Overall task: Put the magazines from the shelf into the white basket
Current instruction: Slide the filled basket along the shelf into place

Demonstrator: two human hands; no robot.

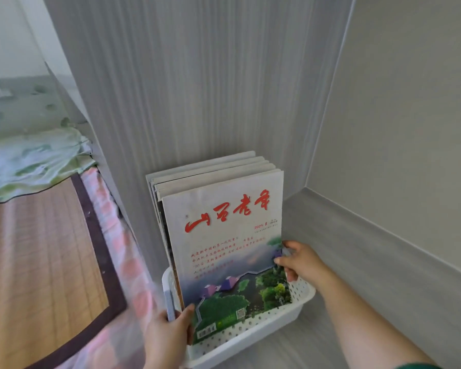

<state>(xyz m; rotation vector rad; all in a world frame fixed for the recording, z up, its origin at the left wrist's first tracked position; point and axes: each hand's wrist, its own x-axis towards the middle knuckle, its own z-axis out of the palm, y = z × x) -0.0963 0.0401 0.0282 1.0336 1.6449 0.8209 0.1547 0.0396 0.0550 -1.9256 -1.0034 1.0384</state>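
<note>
Head view: I see the magazines standing upright as a tight stack inside the white basket. Their tops rise well above its perforated rim. The stack leans back against the grey striped panel behind it. The front magazine faces me, with a red brush-script title, "2025.8" in red, and a green landscape across its lower half. The basket sits on the grey desk, tucked into the corner where the panel meets the plain side wall.

My left hand grips the basket's near left end. The thumb lies across the lower left corner of the front magazine, and the other fingers are hidden behind the basket's edge. My right hand is at the right edge of the front magazine, just above the basket rim. Its fingers are curled and pinch that edge, with one fingertip on the cover.

Left of the panel is a bed with a woven mat bordered in dark cloth. A pink checked sheet lies under the mat, and a pale green blanket is bunched at its far end.
</note>
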